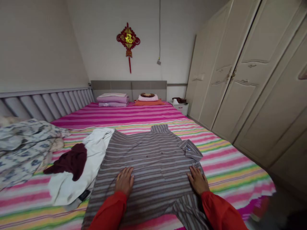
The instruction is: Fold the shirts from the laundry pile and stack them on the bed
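Observation:
A grey striped shirt (148,159) lies spread on the bed, its collar (189,149) toward the right. My left hand (124,180) rests flat on the shirt's front, fingers stretched out. Near the collar and the right edge, my right hand (198,179) lies on the cloth with its fingers apart. One sleeve (189,207) bunches up by my right wrist, partly hidden by my red cuff. Neither hand grips anything.
Left of the shirt lie a white garment (96,153), a dark maroon cloth (75,161) and a floral cloth (28,143). Folded bedding (112,99) sits by the headboard (144,85). A railing (48,103) borders the left side; a wardrobe (216,86) stands right.

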